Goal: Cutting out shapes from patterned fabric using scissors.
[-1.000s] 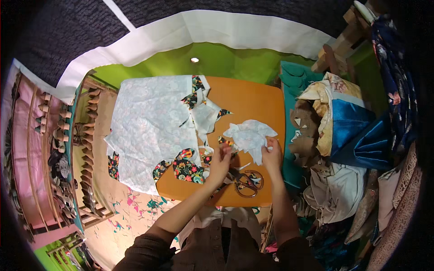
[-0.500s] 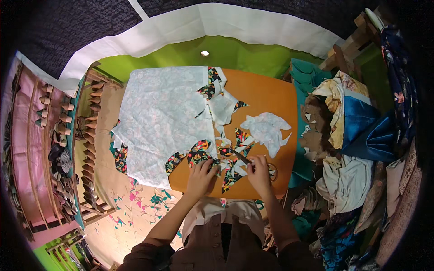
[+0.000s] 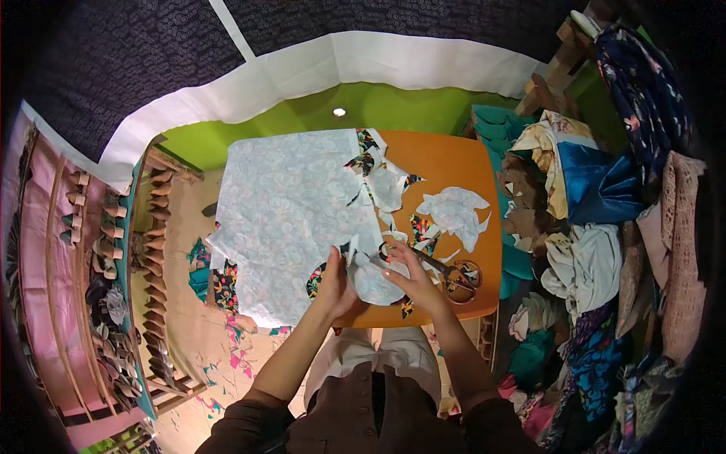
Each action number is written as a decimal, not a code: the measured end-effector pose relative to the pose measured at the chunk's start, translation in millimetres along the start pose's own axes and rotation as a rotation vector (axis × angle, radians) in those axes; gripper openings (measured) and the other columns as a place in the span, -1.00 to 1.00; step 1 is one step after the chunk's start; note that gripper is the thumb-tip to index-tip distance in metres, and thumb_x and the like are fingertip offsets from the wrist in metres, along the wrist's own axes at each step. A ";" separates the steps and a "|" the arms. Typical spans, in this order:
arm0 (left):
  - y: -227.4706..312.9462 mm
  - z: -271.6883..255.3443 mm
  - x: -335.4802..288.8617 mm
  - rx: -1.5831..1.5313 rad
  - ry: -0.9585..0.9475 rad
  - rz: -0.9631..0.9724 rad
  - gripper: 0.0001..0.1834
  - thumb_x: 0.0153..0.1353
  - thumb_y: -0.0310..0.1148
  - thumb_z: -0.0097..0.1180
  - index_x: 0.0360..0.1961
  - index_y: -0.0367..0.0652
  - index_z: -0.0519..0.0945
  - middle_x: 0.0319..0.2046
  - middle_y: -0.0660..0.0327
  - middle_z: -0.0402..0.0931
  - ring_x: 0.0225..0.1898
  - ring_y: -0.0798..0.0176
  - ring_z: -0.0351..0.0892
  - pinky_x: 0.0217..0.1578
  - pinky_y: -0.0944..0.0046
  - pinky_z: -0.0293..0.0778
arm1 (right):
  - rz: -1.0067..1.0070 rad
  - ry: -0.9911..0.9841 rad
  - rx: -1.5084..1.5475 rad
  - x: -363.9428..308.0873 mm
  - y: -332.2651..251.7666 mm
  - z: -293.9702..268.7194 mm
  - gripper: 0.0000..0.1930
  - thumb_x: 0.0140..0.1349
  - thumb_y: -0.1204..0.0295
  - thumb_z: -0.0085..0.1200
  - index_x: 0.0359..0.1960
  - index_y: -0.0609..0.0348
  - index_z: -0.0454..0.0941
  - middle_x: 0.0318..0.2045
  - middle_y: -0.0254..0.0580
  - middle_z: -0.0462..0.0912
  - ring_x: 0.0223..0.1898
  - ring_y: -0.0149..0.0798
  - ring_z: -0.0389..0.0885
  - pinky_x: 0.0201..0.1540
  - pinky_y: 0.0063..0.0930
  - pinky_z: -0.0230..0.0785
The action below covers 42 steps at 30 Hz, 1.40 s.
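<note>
Holding a white cloth piece [image 3: 372, 283] below the frame's centre, the left hand [image 3: 334, 286] is gripping its left edge; the right hand [image 3: 417, 283] is curving over its right side, whether pinching I cannot tell. Scissors [image 3: 448, 270] are lying right of centre.

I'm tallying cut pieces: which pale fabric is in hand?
The small piece in the left hand, with the right hand at its right side; the large sheet and the pale heap beyond the scissors lie on the orange table.
</note>
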<state>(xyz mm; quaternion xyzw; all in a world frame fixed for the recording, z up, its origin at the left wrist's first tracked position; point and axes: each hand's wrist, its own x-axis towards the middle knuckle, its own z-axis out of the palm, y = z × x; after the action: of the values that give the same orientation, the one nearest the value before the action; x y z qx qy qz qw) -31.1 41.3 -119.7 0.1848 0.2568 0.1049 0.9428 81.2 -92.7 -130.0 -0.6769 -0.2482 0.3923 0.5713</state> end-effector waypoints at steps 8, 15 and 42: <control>19.7 -10.3 -10.9 0.147 0.051 -0.076 -0.63 0.11 -0.49 -0.08 -0.04 -0.37 0.25 -0.10 0.03 0.36 -0.06 0.13 0.40 -0.01 0.17 0.33 | 0.052 0.067 0.302 0.1 -4.0 14.6 -0.75 0.04 0.52 0.07 -0.22 0.17 0.36 -0.23 -0.28 0.43 -0.41 -0.52 0.45 -0.36 -0.65 0.33; 32.7 -16.5 -23.2 -0.139 -0.075 -0.215 -0.67 0.18 -0.48 -0.23 -0.04 -0.42 0.22 -0.04 -0.06 0.30 -0.01 0.04 0.34 0.06 0.10 0.25 | -0.112 0.328 0.585 -6.4 -21.3 20.4 -0.50 0.05 0.69 -0.06 0.07 0.22 0.13 -0.16 -0.21 0.41 -0.13 -0.38 0.40 -0.12 -0.56 0.30; 32.1 16.8 -11.4 0.686 -0.011 -0.140 -0.72 0.18 -0.29 -0.05 -0.10 -0.14 0.35 -0.27 0.34 0.45 -0.25 0.47 0.42 -0.31 0.40 0.36 | -0.031 -0.124 0.235 -7.3 -34.6 3.1 -0.44 0.06 0.58 0.02 0.12 0.16 0.10 -0.13 -0.22 0.40 -0.09 -0.45 0.35 -0.12 -0.63 0.25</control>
<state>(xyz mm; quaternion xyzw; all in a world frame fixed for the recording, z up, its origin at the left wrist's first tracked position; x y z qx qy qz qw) -35.2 62.2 -88.2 0.4733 0.2840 -0.0533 0.8322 78.5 -89.0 -94.8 -0.5760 -0.2458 0.4510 0.6360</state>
